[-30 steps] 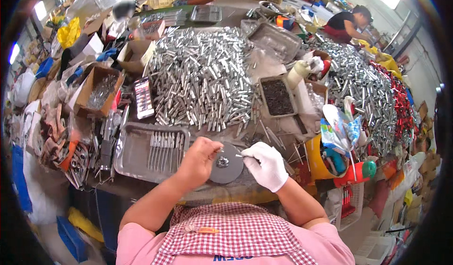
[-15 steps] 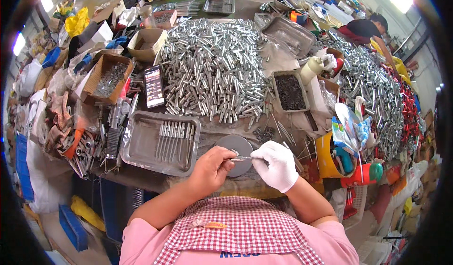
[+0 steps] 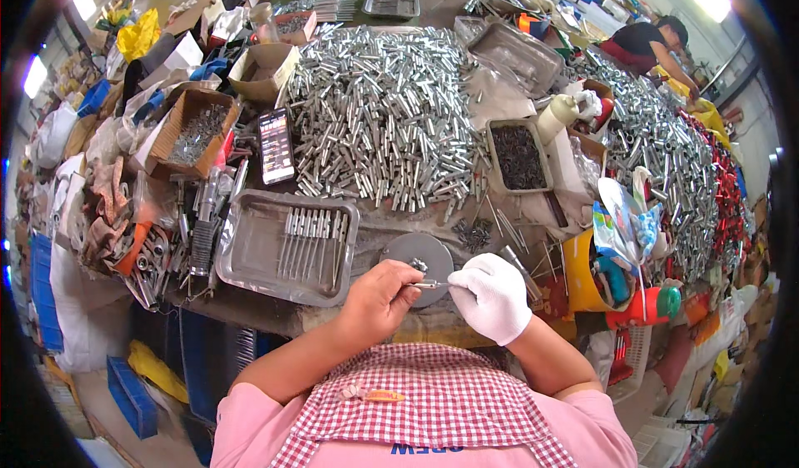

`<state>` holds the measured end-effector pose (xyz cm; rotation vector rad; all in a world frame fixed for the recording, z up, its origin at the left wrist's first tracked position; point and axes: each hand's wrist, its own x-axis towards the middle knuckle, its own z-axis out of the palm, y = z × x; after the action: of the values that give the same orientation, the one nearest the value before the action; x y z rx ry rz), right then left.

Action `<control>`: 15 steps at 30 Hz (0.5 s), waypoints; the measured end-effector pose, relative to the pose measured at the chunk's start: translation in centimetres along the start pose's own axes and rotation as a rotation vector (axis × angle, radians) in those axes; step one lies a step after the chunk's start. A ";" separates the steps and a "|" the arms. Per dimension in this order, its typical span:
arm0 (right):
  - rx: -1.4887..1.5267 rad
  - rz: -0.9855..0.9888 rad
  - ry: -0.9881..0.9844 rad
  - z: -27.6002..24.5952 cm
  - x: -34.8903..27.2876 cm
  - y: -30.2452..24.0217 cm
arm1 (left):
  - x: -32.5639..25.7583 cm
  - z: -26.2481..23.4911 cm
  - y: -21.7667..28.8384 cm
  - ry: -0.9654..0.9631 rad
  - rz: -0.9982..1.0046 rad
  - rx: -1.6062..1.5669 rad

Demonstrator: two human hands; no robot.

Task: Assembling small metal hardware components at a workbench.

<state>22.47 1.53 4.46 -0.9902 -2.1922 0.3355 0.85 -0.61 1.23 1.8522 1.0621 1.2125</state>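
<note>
My bare left hand [image 3: 379,301] pinches a small silver metal sleeve [image 3: 428,284] between thumb and fingertips. Out of the sleeve's right end comes a thin metal rod [image 3: 444,285], and its far end sits in the closed fingers of my right hand [image 3: 493,298], which wears a white glove. Both hands are over the near part of a round grey disc [image 3: 433,256], where a few tiny metal parts [image 3: 418,264] lie. Left of them, a grey tray [image 3: 250,243] holds a row of thin rods with silver sleeves [image 3: 313,239] on their upper ends.
Beyond the disc spreads a big heap of silver sleeves [image 3: 383,118]. A phone [image 3: 276,147] lies at its left, near a cardboard box [image 3: 196,139] of small parts. Right stand a tub of dark pieces [image 3: 518,158] and a bottle [image 3: 556,117]. A co-worker [image 3: 645,52] is at far right.
My left hand has shifted slightly right, and my right hand slightly right and down. More of the sleeve and thin rod now shows between them. The view has shifted a little.
</note>
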 end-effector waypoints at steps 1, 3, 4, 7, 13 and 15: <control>-0.001 0.000 0.001 0.1 -0.1 0.1 | 0.1 0.0 -0.1 -0.025 0.035 0.052; -0.064 -0.051 -0.002 0.4 -0.4 0.4 | 0.2 0.1 -0.3 -0.050 0.072 0.102; -0.067 -0.050 -0.001 0.5 -0.6 0.4 | 0.0 0.4 -0.3 -0.062 0.061 0.099; -0.171 -0.076 -0.056 1.1 -1.4 0.4 | -0.5 1.0 -0.8 -0.071 0.064 0.116; 0.049 0.016 -0.108 1.8 -0.1 2.7 | -1.8 1.8 -3.1 0.003 0.033 0.154; 0.185 0.292 -0.105 2.0 -0.2 6.9 | -1.9 1.8 -3.8 0.036 0.015 0.160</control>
<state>24.96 6.15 -0.44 -1.2114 -2.0625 0.7266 1.04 -0.82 -3.41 1.9676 1.1980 1.2043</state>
